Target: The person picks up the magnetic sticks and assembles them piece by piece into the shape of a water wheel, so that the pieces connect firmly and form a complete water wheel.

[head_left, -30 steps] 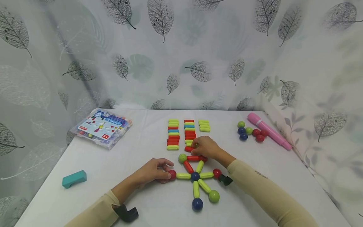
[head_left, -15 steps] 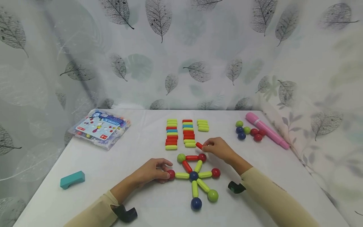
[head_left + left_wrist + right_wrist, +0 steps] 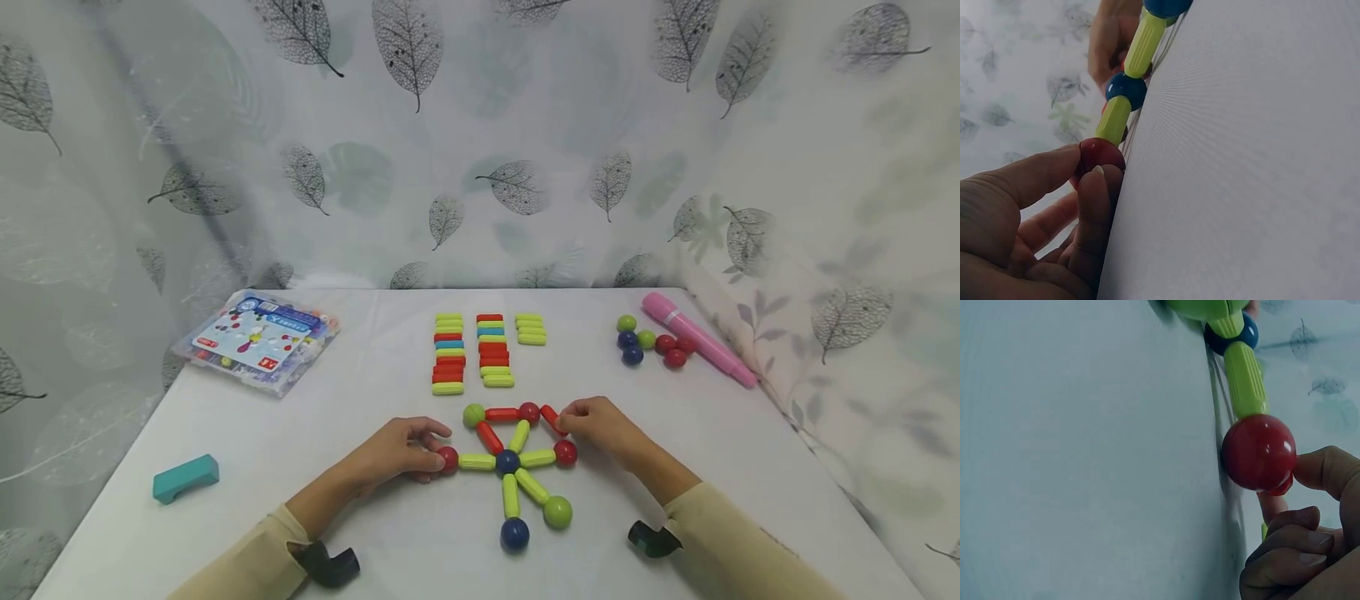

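Observation:
A star of lime rods and one red rod spreads from a dark blue ball (image 3: 507, 462) on the table. My left hand (image 3: 401, 450) pinches the red ball (image 3: 1099, 159) at the star's left end between thumb and finger. My right hand (image 3: 600, 427) pinches a loose red rod (image 3: 551, 419), held slanted between the upper red ball (image 3: 529, 412) and the right red ball (image 3: 1260, 452). Another red rod (image 3: 502, 414) joins the upper red ball to a green ball (image 3: 474, 415). In the right wrist view the right red ball mostly hides the held rod.
Rows of coloured rods (image 3: 494, 360) lie behind the star. Loose balls (image 3: 647, 339) and a pink pen-shaped tube (image 3: 697, 337) are at the back right. To the left are a clear box (image 3: 258, 340) with a printed label and a teal block (image 3: 185, 477).
My right hand has picked a red rod from near the middle row and brought it right and toward me, beside the right red ball. The left hand stays on its ball.

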`<action>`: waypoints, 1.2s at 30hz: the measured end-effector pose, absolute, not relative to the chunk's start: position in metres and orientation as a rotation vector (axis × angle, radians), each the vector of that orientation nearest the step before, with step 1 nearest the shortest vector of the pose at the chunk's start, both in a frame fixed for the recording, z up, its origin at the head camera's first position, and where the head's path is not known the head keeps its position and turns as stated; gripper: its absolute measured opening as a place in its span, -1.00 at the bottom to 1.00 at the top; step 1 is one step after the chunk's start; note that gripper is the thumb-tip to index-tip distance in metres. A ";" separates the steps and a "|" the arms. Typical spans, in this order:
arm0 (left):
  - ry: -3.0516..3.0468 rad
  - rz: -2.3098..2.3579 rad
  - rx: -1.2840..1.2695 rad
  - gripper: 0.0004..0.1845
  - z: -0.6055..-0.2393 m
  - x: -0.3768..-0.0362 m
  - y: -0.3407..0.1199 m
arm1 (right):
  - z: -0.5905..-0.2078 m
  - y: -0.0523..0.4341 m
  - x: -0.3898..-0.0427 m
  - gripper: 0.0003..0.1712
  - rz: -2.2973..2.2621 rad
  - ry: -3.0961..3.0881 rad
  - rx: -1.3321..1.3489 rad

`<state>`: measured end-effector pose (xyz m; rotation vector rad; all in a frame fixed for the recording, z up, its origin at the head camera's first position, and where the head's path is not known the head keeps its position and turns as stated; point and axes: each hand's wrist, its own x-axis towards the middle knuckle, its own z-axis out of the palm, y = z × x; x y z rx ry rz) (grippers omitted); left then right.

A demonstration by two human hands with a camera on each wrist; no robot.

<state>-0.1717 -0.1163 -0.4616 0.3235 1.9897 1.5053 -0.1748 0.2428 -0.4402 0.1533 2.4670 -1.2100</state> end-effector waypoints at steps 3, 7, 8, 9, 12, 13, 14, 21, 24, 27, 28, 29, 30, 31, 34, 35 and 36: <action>1.987 1.506 0.321 -0.47 -0.463 -0.172 -0.117 | -0.439 0.239 -0.171 -0.72 -1.193 2.465 0.150; 1.985 1.508 0.324 -0.47 -0.463 -0.173 -0.117 | -0.437 0.235 -0.170 -0.75 -1.164 2.464 0.141; 1.985 1.508 0.326 -0.46 -0.463 -0.173 -0.117 | -0.437 0.234 -0.170 -0.76 -1.158 2.461 0.140; 1.982 1.510 0.327 -0.47 -0.463 -0.173 -0.117 | -0.437 0.234 -0.171 -0.78 -1.148 2.460 0.138; 1.979 1.514 0.329 -0.47 -0.463 -0.173 -0.117 | -0.437 0.234 -0.173 -0.81 -1.133 2.448 0.136; 1.978 1.515 0.330 -0.47 -0.463 -0.173 -0.117 | -0.437 0.234 -0.173 -0.81 -1.127 2.443 0.129; 1.977 1.515 0.329 -0.47 -0.463 -0.173 -0.117 | -0.437 0.235 -0.174 -0.81 -1.120 2.438 0.122; 1.978 1.516 0.330 -0.47 -0.464 -0.173 -0.117 | -0.436 0.234 -0.175 -0.81 -1.102 2.406 0.069; 1.975 1.519 0.325 -0.47 -0.464 -0.173 -0.118 | -0.436 0.232 -0.175 -0.81 -1.095 2.404 0.050; 1.976 1.519 0.324 -0.47 -0.464 -0.173 -0.118 | -0.437 0.230 -0.174 -0.81 -1.092 2.416 0.064; 1.974 1.520 0.316 -0.48 -0.464 -0.173 -0.118 | -0.438 0.229 -0.174 -0.82 -1.093 2.420 0.071; 1.977 1.518 0.318 -0.48 -0.464 -0.173 -0.118 | -0.438 0.229 -0.174 -0.82 -1.092 2.425 0.076; 1.980 1.516 0.319 -0.48 -0.465 -0.173 -0.118 | -0.439 0.229 -0.174 -0.82 -1.094 2.428 0.081; 1.981 1.515 0.318 -0.48 -0.465 -0.173 -0.118 | -0.439 0.229 -0.174 -0.82 -1.101 2.428 0.089; 1.986 1.511 0.324 -0.48 -0.465 -0.173 -0.118 | -0.441 0.230 -0.174 -0.81 -1.122 2.427 0.090; 1.986 1.510 0.326 -0.48 -0.464 -0.173 -0.118 | -0.441 0.231 -0.173 -0.81 -1.133 2.424 0.090; 1.987 1.509 0.327 -0.47 -0.464 -0.173 -0.118 | -0.441 0.231 -0.173 -0.80 -1.146 2.420 0.089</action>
